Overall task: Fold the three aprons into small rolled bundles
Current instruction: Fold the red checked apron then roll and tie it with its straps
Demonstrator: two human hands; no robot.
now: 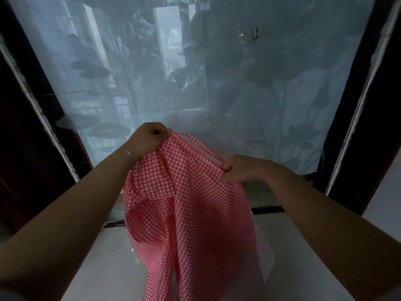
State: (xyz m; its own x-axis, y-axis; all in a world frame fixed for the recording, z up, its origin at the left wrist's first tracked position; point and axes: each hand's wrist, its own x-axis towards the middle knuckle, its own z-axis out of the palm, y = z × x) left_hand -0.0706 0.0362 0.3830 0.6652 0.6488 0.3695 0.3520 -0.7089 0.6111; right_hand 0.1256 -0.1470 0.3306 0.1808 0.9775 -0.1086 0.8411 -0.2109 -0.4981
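Observation:
A red-and-white checked apron (186, 203) hangs in the air in front of me, held up by its top edge. My left hand (149, 137) is a closed fist on the apron's upper left corner. My right hand (238, 168) pinches the upper right edge, lower than the left. The cloth sags in loose folds between and below my hands, down past the bottom of the view. A pale pink lining or second layer (264, 255) shows along its right side. No other apron is visible.
A pale tiled floor (104, 257) lies below. Ahead is a large translucent sheet or window (195, 72) with blurred leaf shapes behind it, framed by dark door posts (26, 127) left and right. A small metal hook (256, 32) is fixed high on it.

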